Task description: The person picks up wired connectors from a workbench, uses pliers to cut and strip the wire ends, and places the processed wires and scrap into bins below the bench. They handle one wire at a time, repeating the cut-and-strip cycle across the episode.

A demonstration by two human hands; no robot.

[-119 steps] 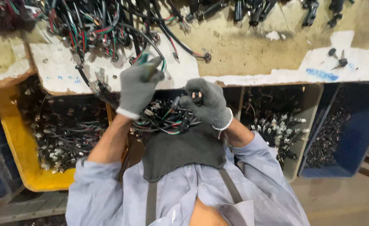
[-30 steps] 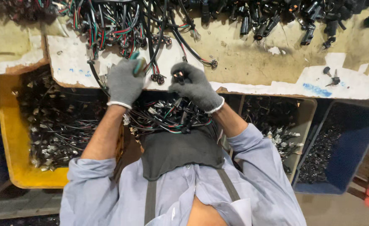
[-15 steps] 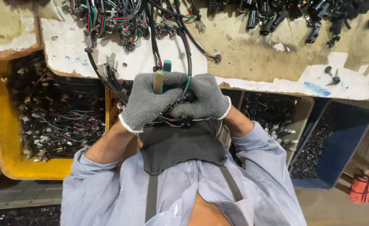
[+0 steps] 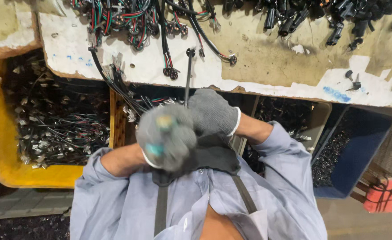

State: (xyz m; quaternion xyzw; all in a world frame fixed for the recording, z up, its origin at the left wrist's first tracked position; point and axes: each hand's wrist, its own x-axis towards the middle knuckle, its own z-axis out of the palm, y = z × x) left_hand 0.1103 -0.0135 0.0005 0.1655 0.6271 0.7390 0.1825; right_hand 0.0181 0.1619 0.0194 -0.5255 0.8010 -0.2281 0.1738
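Observation:
Both my hands wear grey knit gloves and sit close together at my chest, below the bench edge. My left hand (image 4: pixel 167 138) is blurred and closed around a small tool with a yellow and green handle (image 4: pixel 162 122). Touching it, my right hand (image 4: pixel 211 113) grips the lower end of a black cable (image 4: pixel 188 75). The cable runs straight up onto the worn workbench (image 4: pixel 267 58). A tangle of red, green and black wire harnesses (image 4: pixel 125 18) lies on the bench above my hands, and some strands (image 4: pixel 116 84) hang over its edge.
A yellow bin (image 4: pixel 9 173) of wired parts stands at the left under the bench. A blue bin (image 4: pixel 360 146) is at the right, with an open box of parts (image 4: pixel 294 120) beside it. Black connectors (image 4: pixel 303 15) are piled at the bench's back right. A red bundle (image 4: pixel 385 195) lies on the floor.
My hands came off the bench, met, and dropped towards my chest. The black cable is now drawn taut from the bench, and my left hand is blurred in motion.

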